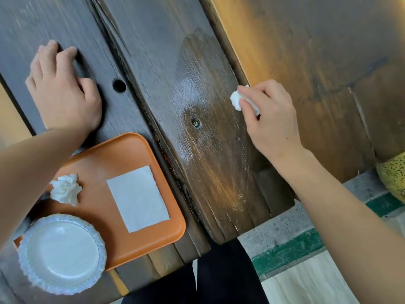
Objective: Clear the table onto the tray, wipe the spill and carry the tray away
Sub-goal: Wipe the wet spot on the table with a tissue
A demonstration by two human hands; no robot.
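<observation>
Pinching tissue wad (236, 99), right hand (271, 119) near table edge (235, 69); left hand (63, 93) spread flat.

A tray (140, 148) sits at the near left of the tabletop (157, 51). On it, a plate (62, 253) lies nearest, a crumpled napkin (65, 190) behind it, a flat napkin (138, 198) to their right. The left hand (63, 93) rests behind the tray; the right hand (269, 119) holds a tissue wad (236, 100) far right.

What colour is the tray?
Orange, clearest in the head view: tray with a flat napkin on it.
</observation>
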